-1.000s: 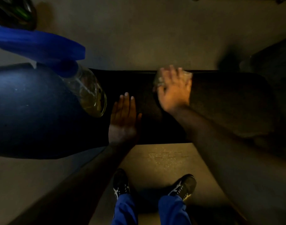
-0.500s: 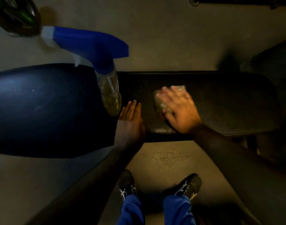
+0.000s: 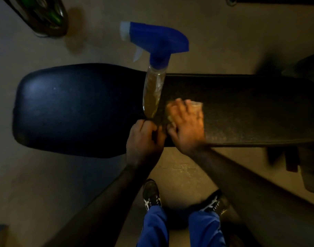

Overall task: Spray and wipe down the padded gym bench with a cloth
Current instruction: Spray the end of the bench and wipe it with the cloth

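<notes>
Black padding gets its wipe-down as a right hand [image 3: 186,125] presses a cloth [image 3: 195,106] flat, fingers spread, mid-bench [image 3: 250,107].
Left hand [image 3: 143,139], loosely curled, grasps nothing beside the spray bottle [image 3: 152,93]; next stroke likely heads right.

**A:** so where's the camera sitting in this one?

**B:** only one view, worn on the head; it looks nearly straight down, so you get the tops of the person's own shoes [image 3: 151,194] at the bottom edge and both forearms running up from the lower corners toward the middle

**A:** how close?

**B:** pretty near; the bench [image 3: 250,107] lies crosswise through the middle and fills almost the whole width; the spray bottle [image 3: 153,91] stands tall toward the lens, so its blue head looks big; wide-angle, edges bend a bit

**A:** any overlap with another view?

**B:** nope, no second view to share with; floor [image 3: 215,32] beyond the bench fills the top
</notes>
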Demonstrator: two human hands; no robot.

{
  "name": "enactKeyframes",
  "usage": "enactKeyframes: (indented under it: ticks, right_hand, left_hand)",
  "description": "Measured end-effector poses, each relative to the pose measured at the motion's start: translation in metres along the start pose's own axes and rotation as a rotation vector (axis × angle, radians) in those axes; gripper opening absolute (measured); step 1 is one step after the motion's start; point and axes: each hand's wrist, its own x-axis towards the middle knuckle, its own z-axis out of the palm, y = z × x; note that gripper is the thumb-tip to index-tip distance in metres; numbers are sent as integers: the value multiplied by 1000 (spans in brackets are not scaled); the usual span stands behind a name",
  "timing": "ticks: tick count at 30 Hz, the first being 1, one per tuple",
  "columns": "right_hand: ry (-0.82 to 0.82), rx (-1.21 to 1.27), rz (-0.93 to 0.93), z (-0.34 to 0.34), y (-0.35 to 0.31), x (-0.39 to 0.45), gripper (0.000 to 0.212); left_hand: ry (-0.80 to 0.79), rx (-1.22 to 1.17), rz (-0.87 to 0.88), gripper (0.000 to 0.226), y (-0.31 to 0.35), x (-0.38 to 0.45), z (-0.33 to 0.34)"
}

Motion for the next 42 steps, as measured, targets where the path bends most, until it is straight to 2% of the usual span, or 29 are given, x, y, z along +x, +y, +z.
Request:
enactKeyframes:
  ticks: [1,2,3,4,6,7,8,10,11,12,14,15,18,19,20,22,23,24,25,27,28,29,31,32,34,36,37,39,42]
  right_hand:
    - [-76,-25,-170,-3,7,-1,68]
    - [-101,-39,-233,-12,20,6,68]
    - [-72,-37,-170,-19,32,16,68]
    - [-28,-12,-21,-23,39,28,68]
    - [15,39,258,-24,29,45,69]
    - [11,47,224,-21,14,50,70]
    - [-17,65,111,-20,4,53,70]
    - [-96,47,-151,-21,7,59,68]
    - [-101,27,-187,-26,15,67,68]
    - [-76,18,-129,-27,21,78,69]
    - [-7,50,117,-25,9,97,68]
    - [14,44,147,-20,-6,102,69]
    - [-84,26,-224,-6,-35,106,71]
    - [-98,13,-284,-10,-32,111,70]
    - [-76,-5,-231,-14,-27,119,69]
    - [-36,27,58,-18,-35,126,67]
    - [-29,58,135,-15,-48,120,69]
    - [-37,65,72,-9,-61,107,72]
    - [-73,69,-70,-2,-70,89,76]
    - [-174,-4,-343,2,-53,58,81]
    - [-178,-20,-383,-2,-38,54,84]
    - [-139,-22,-318,-5,-26,57,87]
    - [-62,16,8,-8,-24,57,92]
    - [-52,29,103,-7,-36,51,95]
    - [-78,17,-39,7,-56,22,99]
    - [-137,-57,-264,12,-45,-9,101]
    - [-142,-88,-281,10,-30,-17,102]
    - [-103,-64,-143,2,-11,-19,99]
    - [-27,97,56,0,-27,-22,78]
  left_hand:
    - [72,-39,-21,17,-1,1,0]
    - [154,-70,-48,19,-1,2,-1]
    - [227,-103,-83,24,0,3,-1]
    - [271,-145,-136,36,3,8,-1]
    - [267,-245,-274,70,13,23,-1]
    - [249,-273,-320,81,18,31,-1]
    - [221,-282,-336,82,22,40,-1]
    - [138,-245,-311,61,26,55,-3]
    - [112,-208,-295,49,27,60,-8]
    - [101,-184,-294,42,26,64,-14]
    - [124,-177,-341,37,20,66,-30]
    - [153,-191,-376,38,16,65,-39]
    - [206,-236,-425,42,1,65,-62]
    - [202,-236,-426,43,-3,65,-69]
    - [195,-237,-427,43,-6,66,-74]
    - [193,-251,-436,43,-10,66,-82]
    - [199,-266,-443,41,-10,66,-84]
    - [207,-283,-456,39,-9,65,-85]
    - [210,-304,-474,37,-6,64,-86]
    - [203,-342,-486,37,-3,60,-90]
    - [201,-348,-474,38,-3,58,-91]
    - [196,-346,-458,39,-3,55,-91]
    - [173,-323,-440,41,-4,51,-89]
    - [167,-309,-431,41,-2,49,-86]
    - [161,-296,-416,39,4,45,-82]
    - [151,-295,-390,37,10,41,-76]
    - [151,-287,-377,38,11,38,-74]
    - [139,-263,-352,43,12,34,-71]
    - [100,-240,-331,46,16,30,-70]
